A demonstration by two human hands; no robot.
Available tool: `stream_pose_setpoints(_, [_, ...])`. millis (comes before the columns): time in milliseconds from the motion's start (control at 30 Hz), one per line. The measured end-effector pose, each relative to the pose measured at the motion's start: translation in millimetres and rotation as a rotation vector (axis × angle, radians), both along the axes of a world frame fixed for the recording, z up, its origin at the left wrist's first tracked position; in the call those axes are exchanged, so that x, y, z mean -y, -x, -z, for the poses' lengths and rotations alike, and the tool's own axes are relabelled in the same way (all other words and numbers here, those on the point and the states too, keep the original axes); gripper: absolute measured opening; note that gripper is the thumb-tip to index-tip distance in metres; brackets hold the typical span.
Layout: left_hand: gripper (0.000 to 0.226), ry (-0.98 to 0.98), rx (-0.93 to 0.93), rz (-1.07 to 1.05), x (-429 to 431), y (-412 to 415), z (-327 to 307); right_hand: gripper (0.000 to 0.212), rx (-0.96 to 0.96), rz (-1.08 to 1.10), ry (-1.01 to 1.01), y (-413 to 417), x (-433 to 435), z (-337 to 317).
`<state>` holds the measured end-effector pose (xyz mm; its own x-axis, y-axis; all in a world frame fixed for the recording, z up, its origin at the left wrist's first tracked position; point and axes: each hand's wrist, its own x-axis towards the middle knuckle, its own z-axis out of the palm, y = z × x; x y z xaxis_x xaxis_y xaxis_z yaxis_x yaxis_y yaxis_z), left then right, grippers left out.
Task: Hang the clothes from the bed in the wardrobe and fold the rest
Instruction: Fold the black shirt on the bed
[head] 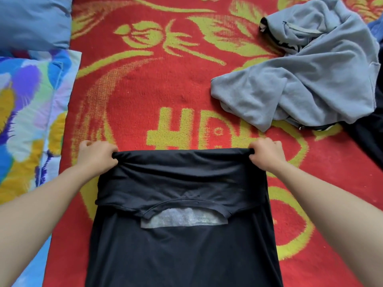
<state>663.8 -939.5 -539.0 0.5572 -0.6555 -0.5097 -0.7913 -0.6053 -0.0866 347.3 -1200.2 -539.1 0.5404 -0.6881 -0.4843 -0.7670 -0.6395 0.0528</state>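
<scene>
A red woolly blanket with a yellow-green flower pattern (165, 79) covers the bed and carries everything in view. A black soft-knit T-shirt (182, 245) lies flat on its near middle, straight in front of the person. At the far right, a crumpled grey fleece garment (310, 79) lies in a heap well apart from the shirt, with a bit of black-and-white cloth (290, 46) showing in its folds. Another dark garment (369, 137) lies at the right edge, partly under the fleece. On the left, a plain blue pillow (31, 21) sits at the far corner, and bedding printed with bright, many-coloured flowers (24, 110) runs along the blanket's left side. Nothing lies between the hands and the shirt.

The shirt's long axis runs from the person away toward the far side. Its far part is doubled back over the body, so the round neckline (186, 207) opens toward the person, with a pale grey patch showing inside it. The fold line runs left to right.

The left hand (97, 154) pinches the left end of that fold with curled fingers. The right hand (267, 154) pinches the right end in the same way.
</scene>
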Motion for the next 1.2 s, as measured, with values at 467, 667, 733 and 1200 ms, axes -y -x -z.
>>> stream_pose_setpoints(467, [0.015, 0.474, -0.272, 0.043, -7.5, -23.3, -66.4, 0.013, 0.387, 0.093, -0.094, 33.6, 29.5, -53.8])
stream_pose_setpoints(667, [0.056, 0.481, -0.289, 0.367, -76.6, 26.2, -70.0, 0.034, 0.42, -0.401, -0.037, 94.8, -32.7, -69.4])
stream_pose_setpoints(733, [0.056, 0.456, -0.214, 0.552, -97.6, 44.5, -61.2, 0.041, 0.349, -0.501, -0.026, 111.4, -54.6, -65.8])
stream_pose_setpoints(1200, [0.048, -0.016, 0.003, 0.47, -140.6, 117.1, -13.7, 0.05, -0.049, -0.511, -0.026, 123.7, -128.8, -25.1])
